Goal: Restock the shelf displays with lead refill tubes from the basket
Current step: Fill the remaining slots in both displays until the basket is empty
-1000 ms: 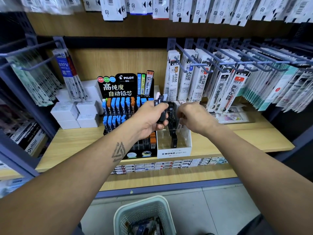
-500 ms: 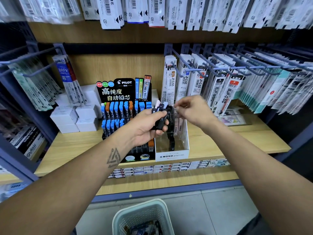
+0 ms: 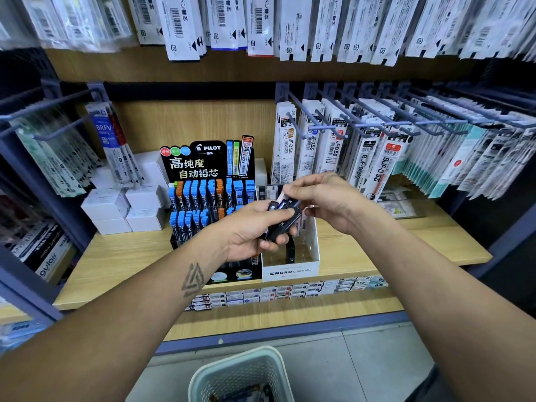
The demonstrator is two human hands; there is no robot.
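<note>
- Above the white MONO display box (image 3: 291,272) on the wooden shelf (image 3: 121,258), the left hand (image 3: 249,230) grips a small bundle of dark lead refill tubes (image 3: 282,217), fingers curled round them.
- Reaching in from the right, the right hand (image 3: 324,198) pinches the top end of one tube in the bundle with thumb and fingertips.
- That box sits just right of the black PILOT display (image 3: 207,163), whose slots are filled with blue and orange tubes; the white box looks sparsely filled, with only a few dark tubes standing inside.
- More stock lies in the pale mesh basket (image 3: 240,369) on the floor, near the bottom edge of view.
- Likely step: draw a single tube free and stand it in the white box.
- To do it well, I would loosen the left grip only slightly so the neighbouring tubes do not slide out with the chosen one.
- Pull along the tube's length, not sideways.
- Lower it upright against the tubes already standing, label forward, so the row stays tidy.
</note>
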